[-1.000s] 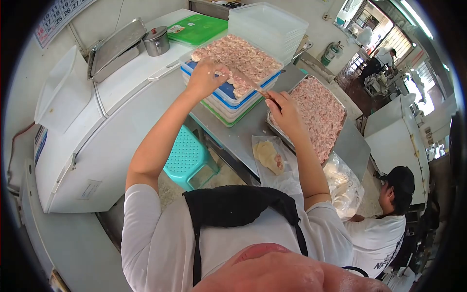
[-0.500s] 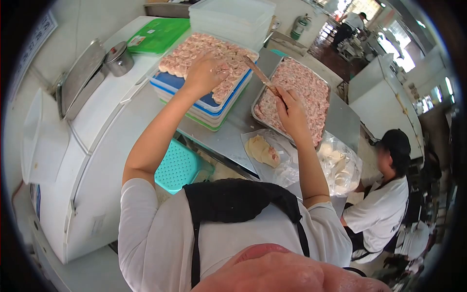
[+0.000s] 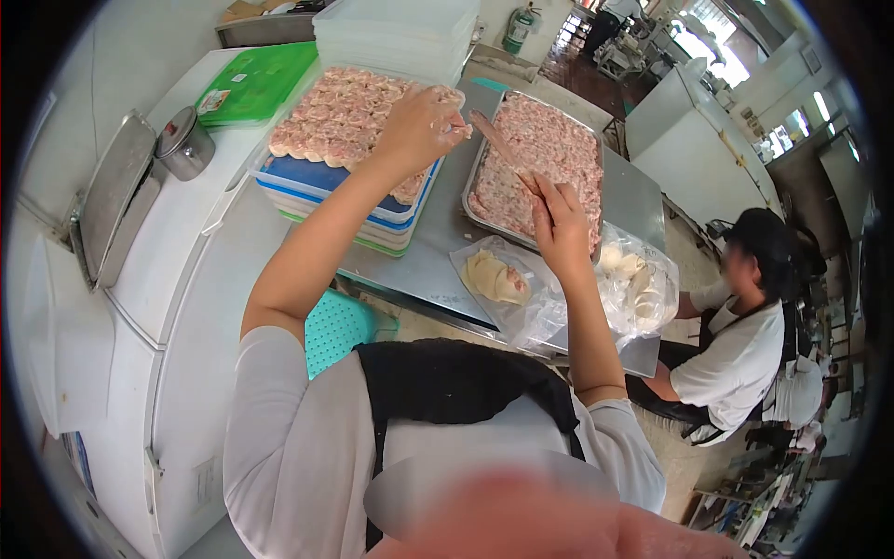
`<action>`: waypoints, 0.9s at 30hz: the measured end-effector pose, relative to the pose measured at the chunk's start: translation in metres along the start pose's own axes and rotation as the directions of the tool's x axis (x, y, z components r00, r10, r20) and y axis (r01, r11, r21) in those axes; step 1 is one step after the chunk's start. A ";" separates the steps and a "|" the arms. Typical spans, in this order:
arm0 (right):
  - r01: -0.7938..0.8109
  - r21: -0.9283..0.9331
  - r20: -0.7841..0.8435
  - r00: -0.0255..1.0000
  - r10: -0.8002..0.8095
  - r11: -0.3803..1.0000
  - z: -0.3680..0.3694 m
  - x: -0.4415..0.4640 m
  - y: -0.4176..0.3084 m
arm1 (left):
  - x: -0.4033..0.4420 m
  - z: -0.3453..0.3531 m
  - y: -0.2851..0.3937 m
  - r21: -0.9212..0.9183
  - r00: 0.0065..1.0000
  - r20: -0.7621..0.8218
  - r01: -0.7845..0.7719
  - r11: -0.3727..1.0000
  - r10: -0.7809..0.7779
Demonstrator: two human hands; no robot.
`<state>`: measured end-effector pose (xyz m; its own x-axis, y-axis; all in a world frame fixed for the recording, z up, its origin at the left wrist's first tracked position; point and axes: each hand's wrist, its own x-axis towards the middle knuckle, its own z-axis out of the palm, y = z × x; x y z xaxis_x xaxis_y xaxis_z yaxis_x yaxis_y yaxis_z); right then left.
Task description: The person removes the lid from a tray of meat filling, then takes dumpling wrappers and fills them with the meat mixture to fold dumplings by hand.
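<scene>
My left hand (image 3: 421, 126) is raised over the right part of the top tub, its fingers curled together round something small and pale that I cannot make out. Rows of meat-filled dumplings (image 3: 335, 116) cover much of the blue-lined tub (image 3: 307, 175), which sits on a stack. In my right hand (image 3: 562, 219) is a flat spreading knife (image 3: 498, 144), its blade slanting up and left over the near side of a metal tray of minced meat (image 3: 549, 140). Pale dough wrappers (image 3: 494, 278) lie on a plastic sheet near the table's front edge.
A clear bag of dough pieces (image 3: 638, 284) lies at the table's right. Stacked clear containers (image 3: 396, 37) stand behind the tub. On the white freezer are a green lid (image 3: 256, 82) and a metal pot (image 3: 184, 144). A teal stool (image 3: 340, 328) is below; a person (image 3: 736, 345) sits right.
The view has swung right, so the tubs and freezer appear further left. My left hand has moved from over the dumplings towards the tub's right edge and the knife. The knife stays in my right hand.
</scene>
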<state>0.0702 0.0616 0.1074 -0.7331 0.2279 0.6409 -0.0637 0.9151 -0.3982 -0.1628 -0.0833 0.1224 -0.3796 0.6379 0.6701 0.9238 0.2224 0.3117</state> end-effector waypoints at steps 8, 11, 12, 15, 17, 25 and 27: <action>0.099 0.064 0.041 0.994 -0.102 0.993 0.035 0.021 -0.013 | -0.031 -0.034 -0.044 0.066 0.985 -0.119 0.130 0.989 -0.121; 0.108 0.096 0.098 0.988 -0.117 0.990 0.057 0.026 -0.013 | -0.046 -0.044 -0.055 0.053 0.978 -0.084 0.195 0.979 -0.190; 0.133 0.103 0.118 0.982 -0.145 0.986 0.066 0.028 -0.011 | -0.050 -0.048 -0.056 0.057 0.976 -0.088 0.203 0.978 -0.198; 0.131 0.047 0.196 0.971 -0.138 0.990 0.083 0.033 0.003 | -0.059 -0.062 -0.058 0.078 0.973 -0.058 0.227 0.971 -0.222; 0.105 -0.021 0.250 0.963 -0.096 0.994 0.083 0.036 0.010 | -0.064 -0.071 -0.066 0.042 0.964 0.010 0.263 0.964 -0.264; 0.012 -0.062 0.213 0.977 0.001 0.998 0.052 0.040 0.013 | -0.085 -0.053 -0.048 -0.035 0.860 0.440 0.305 0.952 -0.259; -0.020 -0.077 0.196 0.980 0.035 0.997 0.045 0.037 0.017 | -0.088 -0.036 -0.050 -0.123 0.841 0.498 0.309 0.943 -0.210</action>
<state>0.0114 0.0707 0.0944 -0.8535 0.1902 0.4851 0.0034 0.9330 -0.3598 -0.1777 -0.1769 0.0718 -0.4886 0.8573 0.1622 0.7478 0.3157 0.5841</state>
